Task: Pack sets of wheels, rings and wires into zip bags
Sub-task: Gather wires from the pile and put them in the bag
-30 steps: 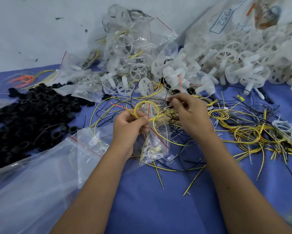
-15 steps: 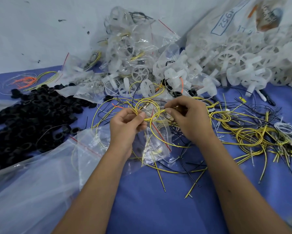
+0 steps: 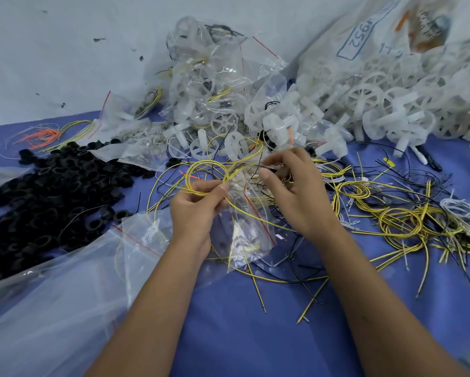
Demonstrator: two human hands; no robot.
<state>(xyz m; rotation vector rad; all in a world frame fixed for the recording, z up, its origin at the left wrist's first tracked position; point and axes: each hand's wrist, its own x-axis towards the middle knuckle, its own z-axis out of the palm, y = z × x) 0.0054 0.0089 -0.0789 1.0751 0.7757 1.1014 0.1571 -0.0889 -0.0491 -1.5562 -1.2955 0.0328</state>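
Observation:
My left hand (image 3: 194,210) pinches a coiled yellow wire (image 3: 201,172) together with the mouth of a small clear zip bag (image 3: 244,229) that hangs below it. My right hand (image 3: 293,191) is beside it, thumb and fingers curled around thin wire strands at the bag's opening. Black rings (image 3: 51,191) lie heaped at the left. White plastic wheels (image 3: 370,104) are piled at the back right. Loose yellow and black wires (image 3: 400,221) spread over the blue cloth at the right.
Filled zip bags (image 3: 206,77) are stacked against the white wall at the back. Empty zip bags (image 3: 144,235) and a large clear plastic sheet (image 3: 51,308) lie at the front left. Orange wires (image 3: 40,136) sit far left. Bare blue cloth (image 3: 255,336) lies between my forearms.
Both hands have lifted slightly away from me. The yellow coil is now drawn wider to the left of my left thumb, and my right fingers have loosened at the bag's mouth.

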